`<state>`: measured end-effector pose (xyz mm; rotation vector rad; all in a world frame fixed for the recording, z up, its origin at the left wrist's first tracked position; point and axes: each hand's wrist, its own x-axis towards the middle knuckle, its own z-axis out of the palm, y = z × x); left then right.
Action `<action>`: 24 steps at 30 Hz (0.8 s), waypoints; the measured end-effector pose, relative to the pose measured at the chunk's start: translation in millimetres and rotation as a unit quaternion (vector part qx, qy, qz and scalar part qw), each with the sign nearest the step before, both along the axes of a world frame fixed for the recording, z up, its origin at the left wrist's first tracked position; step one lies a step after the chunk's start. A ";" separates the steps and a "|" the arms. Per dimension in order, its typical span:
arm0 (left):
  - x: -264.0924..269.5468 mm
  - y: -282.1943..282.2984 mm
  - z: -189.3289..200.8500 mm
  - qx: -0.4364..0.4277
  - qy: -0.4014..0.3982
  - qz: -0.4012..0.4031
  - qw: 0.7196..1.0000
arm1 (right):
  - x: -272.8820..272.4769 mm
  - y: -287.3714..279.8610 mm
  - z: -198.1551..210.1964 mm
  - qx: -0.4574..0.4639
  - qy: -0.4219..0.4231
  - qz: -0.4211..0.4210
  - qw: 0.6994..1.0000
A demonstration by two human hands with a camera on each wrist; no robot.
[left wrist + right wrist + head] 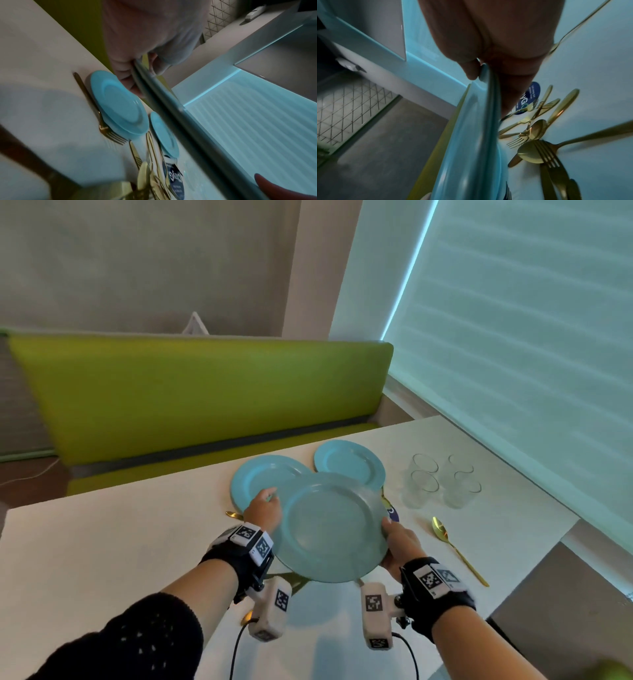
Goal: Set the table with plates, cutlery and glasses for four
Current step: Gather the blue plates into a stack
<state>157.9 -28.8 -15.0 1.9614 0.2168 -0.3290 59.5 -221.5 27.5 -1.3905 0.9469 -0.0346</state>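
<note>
I hold a pale blue plate (330, 525) in the air above the white table (102, 542), tilted a little. My left hand (265, 505) grips its left rim and my right hand (394, 537) grips its right rim, thumbs on top. In the left wrist view the rim (154, 86) is pinched between thumb and fingers of the left hand (137, 70). The right hand (481, 70) clasps the plate rim (471, 135) the same way. Two more blue plates (265, 479) (349, 462) lie flat on the table behind it. Several clear glasses (442, 481) stand to the right.
Under the held plate lies a pile of gold cutlery (537, 128) beside a blue round label (528, 97). A gold spoon (455, 546) lies at the right, a gold fork (101, 112) beside the left plate. A green bench (205, 392) runs along the far side.
</note>
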 end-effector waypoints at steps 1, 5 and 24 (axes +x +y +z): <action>6.8 3.1 -1.2 0.005 0.004 0.004 1.000 | 10.2 -0.3 -2.7 -0.012 0.004 0.018 1.000; 38.9 16.7 -12.2 0.017 0.031 0.023 0.999 | 62.3 -10.5 -19.4 -0.057 0.004 0.075 0.996; 119.9 20.9 -73.9 0.124 0.210 0.088 0.966 | 166.2 -72.2 -54.9 0.057 -0.016 0.053 0.997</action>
